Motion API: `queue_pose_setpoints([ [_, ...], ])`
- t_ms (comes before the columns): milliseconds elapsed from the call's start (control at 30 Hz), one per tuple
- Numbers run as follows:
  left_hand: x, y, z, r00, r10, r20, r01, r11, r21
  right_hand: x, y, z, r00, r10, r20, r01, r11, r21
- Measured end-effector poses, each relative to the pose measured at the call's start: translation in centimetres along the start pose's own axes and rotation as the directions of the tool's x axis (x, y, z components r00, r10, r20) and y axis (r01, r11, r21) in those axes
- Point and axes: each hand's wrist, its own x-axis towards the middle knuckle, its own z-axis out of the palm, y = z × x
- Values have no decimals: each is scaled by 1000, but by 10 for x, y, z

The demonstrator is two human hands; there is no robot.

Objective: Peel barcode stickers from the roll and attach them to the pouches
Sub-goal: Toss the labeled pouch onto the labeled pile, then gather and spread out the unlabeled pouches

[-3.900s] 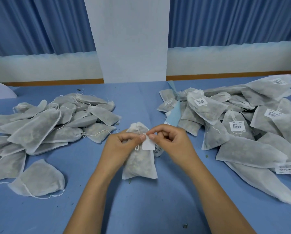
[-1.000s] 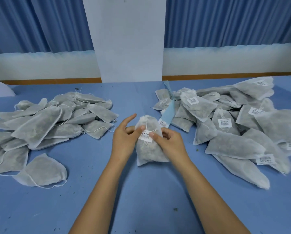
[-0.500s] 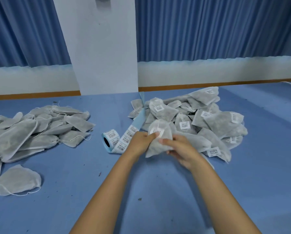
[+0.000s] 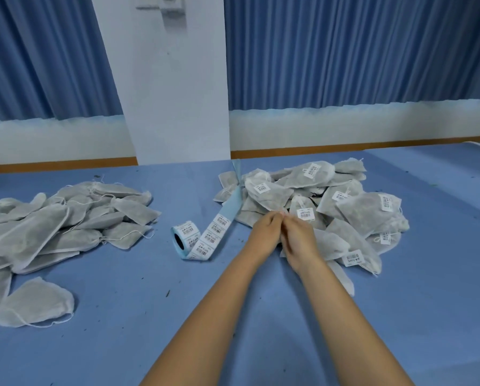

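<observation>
The left hand (image 4: 266,232) and right hand (image 4: 300,242) meet at the labelled pouches' (image 4: 364,213) near edge; their fingers curl out of sight, perhaps pinching one, I cannot tell.

The bench (image 4: 127,344) lies bare across its near part, on both sides of the forearms, save for a lone pouch (image 4: 32,305) at the near left. A clear lane runs between the left heap of pouches (image 4: 66,218) and the sticker roll (image 4: 187,236). The roll's strip (image 4: 219,221) slants up to the right heap (image 4: 353,215), barring that gap. The left hand (image 4: 263,232) and right hand (image 4: 300,242) sit together at this heap's near edge, seemingly touching it. Right of the heap the bench is open. A pillar (image 4: 174,107) closes the far side.
</observation>
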Motion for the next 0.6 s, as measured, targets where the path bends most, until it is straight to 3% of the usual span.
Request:
queue_pose_setpoints([
  [167,-20,-10,-47,974,65,-218,-72,997,-24,-30,18,56,991,-24,132,26,999,-18],
  [300,-40,-27,-101,904,68,-423,-89,996,-29,-53,43,112,963,79,259,-33,984,-177],
  [400,-55,-41,-147,849,73,-523,-102,994,-28,-67,68,155,937,115,329,-50,979,-200],
  [467,-64,-52,-179,837,120,-534,-96,993,74,-78,88,183,930,98,355,-53,989,-135],
  [533,-70,-69,-212,831,186,-524,-16,950,312,-84,111,206,937,66,344,-36,995,-94],
  [600,-74,-89,-249,777,254,-576,203,766,611,-78,137,224,948,40,316,26,979,-202],
])
